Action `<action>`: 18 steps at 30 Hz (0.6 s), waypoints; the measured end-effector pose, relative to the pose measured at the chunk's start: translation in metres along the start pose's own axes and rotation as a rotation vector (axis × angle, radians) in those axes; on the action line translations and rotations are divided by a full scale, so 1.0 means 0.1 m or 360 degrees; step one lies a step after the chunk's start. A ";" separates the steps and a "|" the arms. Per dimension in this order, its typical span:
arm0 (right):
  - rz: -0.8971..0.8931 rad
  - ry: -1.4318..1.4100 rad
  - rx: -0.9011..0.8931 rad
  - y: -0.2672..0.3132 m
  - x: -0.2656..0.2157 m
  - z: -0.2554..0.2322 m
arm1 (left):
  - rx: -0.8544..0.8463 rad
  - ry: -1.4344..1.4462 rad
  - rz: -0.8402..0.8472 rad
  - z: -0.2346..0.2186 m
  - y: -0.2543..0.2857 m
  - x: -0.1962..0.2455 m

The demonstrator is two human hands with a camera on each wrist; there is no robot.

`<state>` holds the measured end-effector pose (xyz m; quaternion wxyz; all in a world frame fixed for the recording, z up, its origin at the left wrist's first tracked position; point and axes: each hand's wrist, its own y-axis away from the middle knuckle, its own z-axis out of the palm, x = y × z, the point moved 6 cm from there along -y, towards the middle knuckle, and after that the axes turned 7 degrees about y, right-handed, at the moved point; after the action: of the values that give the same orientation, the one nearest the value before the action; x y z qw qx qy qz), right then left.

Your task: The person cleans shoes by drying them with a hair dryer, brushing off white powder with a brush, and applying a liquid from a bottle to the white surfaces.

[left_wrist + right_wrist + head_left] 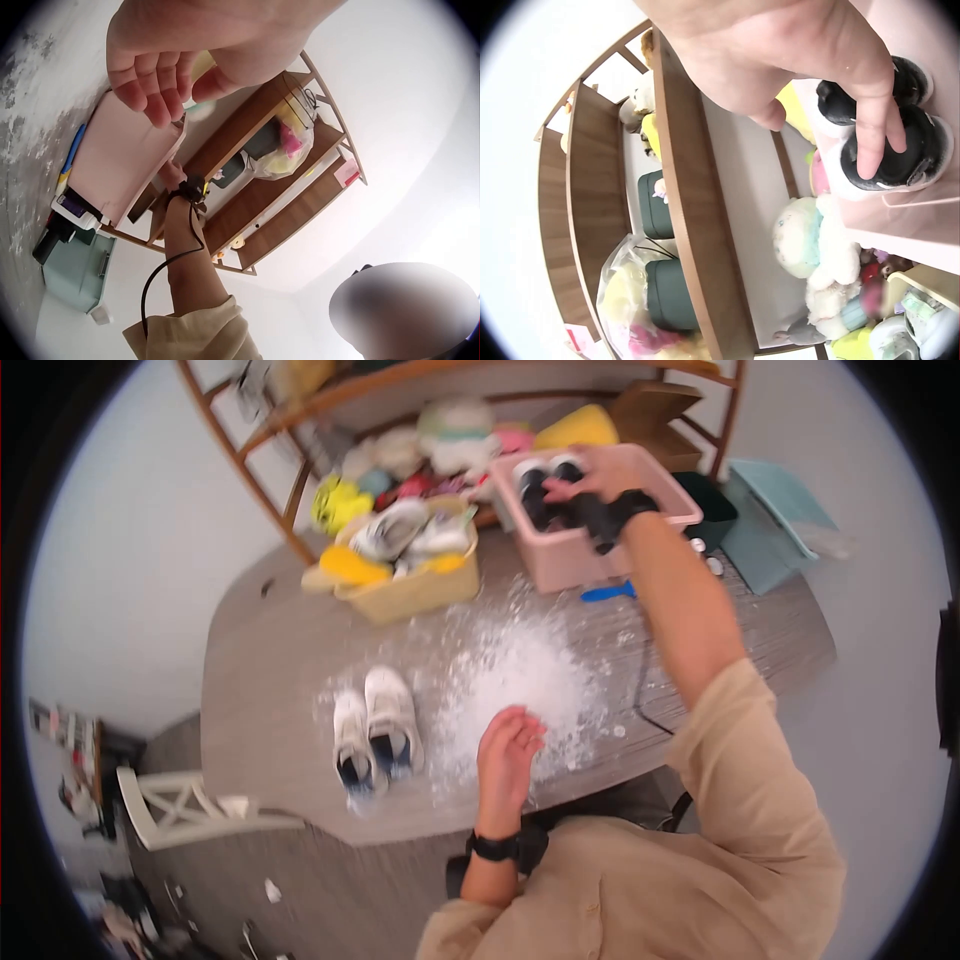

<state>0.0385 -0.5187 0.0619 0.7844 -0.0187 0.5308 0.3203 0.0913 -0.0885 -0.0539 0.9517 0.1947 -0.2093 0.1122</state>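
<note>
My right hand (598, 475) reaches into the pink bin (560, 565) at the back of the table. In the right wrist view its fingertips touch a black shoe (922, 146) with a white sole, the thumb held apart from it. Beside that shoe lies a second black shoe (909, 81). My left hand (506, 755) hovers by the table's near edge, over a patch of white powder (530, 670). Its fingers hang loosely bent with nothing in them. Left of the powder, a pair of white shoes (390, 710) stands on the table.
A yellow basket (415, 598) with white shoes stands left of the pink bin. A blue-handled tool (605, 593) lies before the bin. Behind are plush toys (455, 435) and a wooden shelf (480, 390); a teal bin (765, 535) stands at right. One chair (190, 805) sits at left.
</note>
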 end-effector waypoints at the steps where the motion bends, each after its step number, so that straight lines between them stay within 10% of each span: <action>1: 0.0214 -0.0179 -0.0058 0.03 -0.04 -0.03 | -0.0008 -0.0030 -0.0010 0.03 0.00 -0.03; 3: 0.0604 -0.0500 -0.0170 0.09 -0.14 -0.03 | -0.0016 -0.0087 0.0019 0.07 0.02 -0.04; 5: -0.0249 0.0209 -0.0111 0.64 -0.35 0.25 | -0.0052 -0.0158 0.0071 0.08 0.04 0.00; 9: -0.0575 0.0554 -0.0440 1.64 -0.16 0.48 | 0.0053 -0.0960 0.0545 -0.07 0.21 0.38; 13: -0.0456 0.0805 -0.0800 2.42 0.60 0.41 | 0.0360 -0.2325 0.1439 -0.20 0.68 1.12; 18: -0.0074 0.0870 -0.0804 2.79 1.47 -0.04 | 0.0587 -0.3274 0.1458 -0.45 0.93 1.63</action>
<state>-0.0767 -0.2276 0.0228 0.5915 -0.3086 0.6243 0.4064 0.2240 0.0356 0.0111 0.1556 0.2366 -0.9216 0.2653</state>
